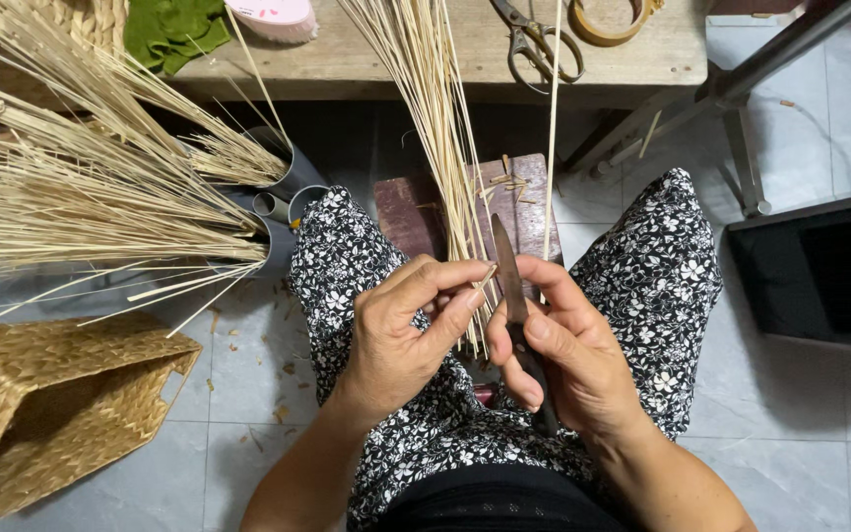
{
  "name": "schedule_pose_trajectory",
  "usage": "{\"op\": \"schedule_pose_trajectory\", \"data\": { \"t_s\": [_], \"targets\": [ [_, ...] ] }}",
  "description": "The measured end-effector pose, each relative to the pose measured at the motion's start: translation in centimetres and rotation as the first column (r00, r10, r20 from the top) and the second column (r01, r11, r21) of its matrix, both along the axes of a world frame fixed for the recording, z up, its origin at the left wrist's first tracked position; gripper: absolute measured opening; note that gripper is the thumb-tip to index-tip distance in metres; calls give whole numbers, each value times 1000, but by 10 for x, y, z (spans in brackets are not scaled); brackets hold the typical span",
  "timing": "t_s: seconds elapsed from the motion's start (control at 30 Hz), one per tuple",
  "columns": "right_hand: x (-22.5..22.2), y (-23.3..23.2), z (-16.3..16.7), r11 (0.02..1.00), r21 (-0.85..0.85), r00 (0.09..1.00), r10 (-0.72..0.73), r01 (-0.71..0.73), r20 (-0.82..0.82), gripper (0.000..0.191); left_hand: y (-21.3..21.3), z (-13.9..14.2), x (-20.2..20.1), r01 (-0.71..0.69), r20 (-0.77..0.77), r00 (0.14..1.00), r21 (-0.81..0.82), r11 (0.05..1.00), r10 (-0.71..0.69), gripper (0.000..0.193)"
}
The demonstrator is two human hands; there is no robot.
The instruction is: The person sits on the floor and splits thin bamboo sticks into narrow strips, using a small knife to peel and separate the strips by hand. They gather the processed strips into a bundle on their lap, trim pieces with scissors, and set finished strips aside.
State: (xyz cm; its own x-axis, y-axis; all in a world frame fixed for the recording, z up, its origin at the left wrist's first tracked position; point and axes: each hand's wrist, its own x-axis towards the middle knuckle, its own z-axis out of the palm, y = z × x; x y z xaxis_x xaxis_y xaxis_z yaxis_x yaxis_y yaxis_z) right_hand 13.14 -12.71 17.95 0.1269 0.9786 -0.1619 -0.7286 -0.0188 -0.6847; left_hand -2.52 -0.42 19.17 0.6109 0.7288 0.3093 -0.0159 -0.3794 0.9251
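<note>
one knife (507,279) gripped by curled right hand (561,355) fingers, left hand (408,330) thumb and forefinger pinching one thin reed strip (486,279) just left of the blade, one pair of scissors (534,41) well above knife, one woven basket (46,409) far left.

Knife (506,271) handle hidden in right hand (568,360) — basket (46,414) cut off, left edge.

No labels, signs or screens showed. Only package-like item: tan woven straw bag (51,414), open-mouthed, lay on its side on the floor at lower left.
</note>
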Motion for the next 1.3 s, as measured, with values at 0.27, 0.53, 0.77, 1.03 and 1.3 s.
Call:
{"op": "schedule_pose_trajectory", "data": {
  "t_s": [0.27, 0.53, 0.77, 1.03, 1.3],
  "targets": [
    [-1, 1, 3, 1000, -19, 1000, 9, -9, -10, 53, -1, 0, 0, -12, -6, 1000, 28, 1000, 12, 23],
    [-1, 2, 3, 1000, -1, 999, 11, -11, -45, 52, -3, 6, 4, -80, -9, 996, 191, 978, 84, 25],
    [-3, -1, 4, 1000, -5, 998, 6, -6, -69, 51, -4, 8, 7, -165, 35, 986, 422, 892, 166, 31],
    [-5, -1, 4, 1000, -10, 996, 1, -2, -88, 49, -9, 6, 8, -208, 33, 975, 474, 856, 218, 36],
    [-2, 2, 9, 1000, -16, 994, 25, -26, -105, 48, -9, 6, 8, -209, 39, 976, 462, 862, 216, 35]
  ]
}}
